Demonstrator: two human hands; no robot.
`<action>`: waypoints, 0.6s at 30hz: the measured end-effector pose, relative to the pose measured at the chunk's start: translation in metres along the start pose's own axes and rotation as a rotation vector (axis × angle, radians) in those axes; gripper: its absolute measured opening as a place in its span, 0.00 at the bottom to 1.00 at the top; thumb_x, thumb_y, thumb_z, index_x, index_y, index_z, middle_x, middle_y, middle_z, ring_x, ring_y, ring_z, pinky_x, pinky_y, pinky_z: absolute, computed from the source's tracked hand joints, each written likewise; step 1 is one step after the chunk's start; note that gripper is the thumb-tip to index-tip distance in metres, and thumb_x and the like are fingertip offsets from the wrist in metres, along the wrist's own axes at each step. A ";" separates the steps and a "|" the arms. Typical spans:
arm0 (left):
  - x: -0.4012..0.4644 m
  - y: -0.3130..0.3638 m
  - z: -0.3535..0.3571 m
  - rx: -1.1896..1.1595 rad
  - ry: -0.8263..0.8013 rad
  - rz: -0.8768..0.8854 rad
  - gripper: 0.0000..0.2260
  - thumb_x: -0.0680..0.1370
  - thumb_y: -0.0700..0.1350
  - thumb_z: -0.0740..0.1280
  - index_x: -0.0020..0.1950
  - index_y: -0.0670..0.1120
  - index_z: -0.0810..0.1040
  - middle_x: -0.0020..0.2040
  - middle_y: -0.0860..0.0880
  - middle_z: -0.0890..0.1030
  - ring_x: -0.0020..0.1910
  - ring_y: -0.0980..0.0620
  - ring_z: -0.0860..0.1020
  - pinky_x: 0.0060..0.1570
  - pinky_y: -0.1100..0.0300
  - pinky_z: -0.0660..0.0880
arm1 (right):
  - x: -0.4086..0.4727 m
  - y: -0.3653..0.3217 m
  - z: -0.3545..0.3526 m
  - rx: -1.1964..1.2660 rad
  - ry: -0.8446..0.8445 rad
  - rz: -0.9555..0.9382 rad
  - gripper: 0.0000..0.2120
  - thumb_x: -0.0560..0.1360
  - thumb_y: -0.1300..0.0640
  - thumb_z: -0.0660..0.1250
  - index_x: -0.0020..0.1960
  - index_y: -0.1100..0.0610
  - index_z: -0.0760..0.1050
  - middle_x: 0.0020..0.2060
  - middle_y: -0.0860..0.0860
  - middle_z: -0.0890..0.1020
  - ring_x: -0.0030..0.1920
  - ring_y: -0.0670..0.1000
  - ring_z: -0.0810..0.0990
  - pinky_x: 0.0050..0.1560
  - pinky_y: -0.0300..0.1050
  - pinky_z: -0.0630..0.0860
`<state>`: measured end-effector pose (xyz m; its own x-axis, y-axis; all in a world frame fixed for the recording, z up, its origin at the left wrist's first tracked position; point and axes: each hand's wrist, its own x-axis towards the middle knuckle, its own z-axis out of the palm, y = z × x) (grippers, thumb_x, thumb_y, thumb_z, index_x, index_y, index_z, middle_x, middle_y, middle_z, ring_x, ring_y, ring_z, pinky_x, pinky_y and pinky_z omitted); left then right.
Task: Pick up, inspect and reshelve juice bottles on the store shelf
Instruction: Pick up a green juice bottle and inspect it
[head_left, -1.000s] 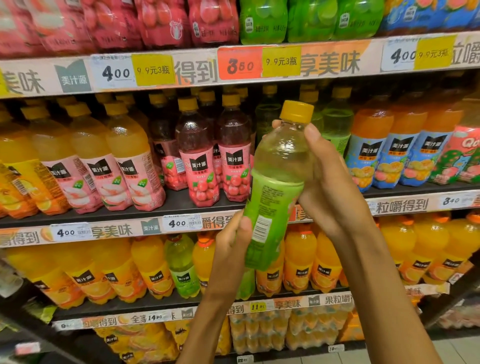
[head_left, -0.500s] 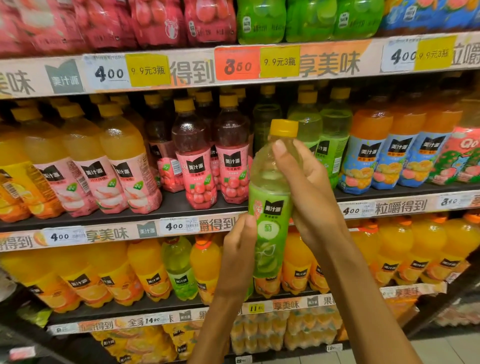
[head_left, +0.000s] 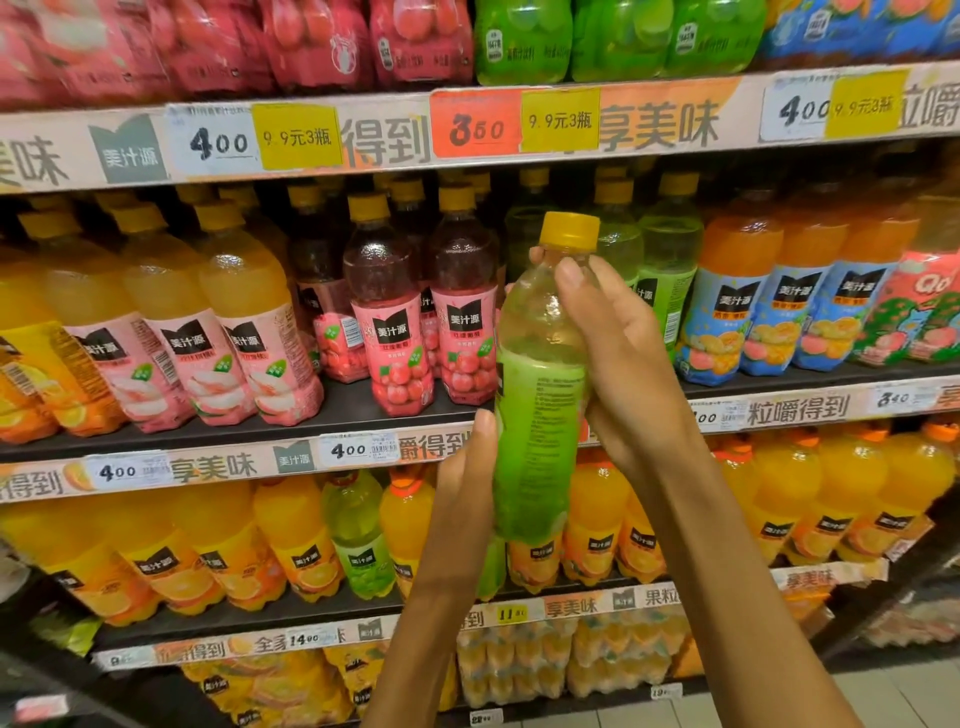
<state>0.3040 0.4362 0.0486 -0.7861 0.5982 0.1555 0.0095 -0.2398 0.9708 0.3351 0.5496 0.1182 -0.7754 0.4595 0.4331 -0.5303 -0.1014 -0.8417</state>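
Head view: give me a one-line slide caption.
Both hands, right hand high and left hand low, hold a green juice bottle upright before the stocked store shelf.

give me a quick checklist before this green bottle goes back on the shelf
1. Right hand holds the green bottle at its upper body: ok.
2. Left hand steadies its lower part: ok.
3. Yellow cap is on: ok; whether sealed: cannot tell.
4. Label front faces the camera: not ok, the fine-print side shows.
5. Matching green bottles stand on the middle shelf behind it: ok.
6. Free slot there: cannot tell, the held bottle hides it.
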 end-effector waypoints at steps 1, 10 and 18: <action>0.000 0.000 0.002 0.004 0.001 0.036 0.22 0.73 0.62 0.55 0.50 0.51 0.83 0.48 0.46 0.85 0.50 0.49 0.82 0.46 0.61 0.79 | -0.001 0.000 0.001 -0.022 0.008 -0.006 0.11 0.76 0.49 0.64 0.54 0.52 0.78 0.43 0.48 0.82 0.45 0.46 0.80 0.44 0.39 0.76; -0.008 -0.003 -0.008 -0.327 -0.343 -0.256 0.33 0.73 0.68 0.57 0.51 0.39 0.81 0.39 0.41 0.82 0.35 0.46 0.81 0.37 0.55 0.79 | 0.002 0.002 -0.005 0.244 -0.206 0.194 0.22 0.74 0.43 0.67 0.59 0.58 0.77 0.49 0.56 0.83 0.51 0.55 0.83 0.51 0.51 0.79; -0.007 -0.003 -0.009 -0.049 -0.129 -0.119 0.27 0.71 0.70 0.58 0.59 0.55 0.80 0.56 0.49 0.83 0.58 0.50 0.80 0.55 0.54 0.77 | -0.002 0.004 -0.002 0.081 -0.011 0.063 0.12 0.74 0.49 0.68 0.53 0.55 0.80 0.46 0.52 0.83 0.47 0.50 0.82 0.47 0.44 0.79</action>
<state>0.3037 0.4257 0.0430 -0.6937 0.7173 0.0652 -0.1114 -0.1963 0.9742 0.3351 0.5500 0.1138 -0.8113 0.4406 0.3843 -0.5064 -0.2010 -0.8385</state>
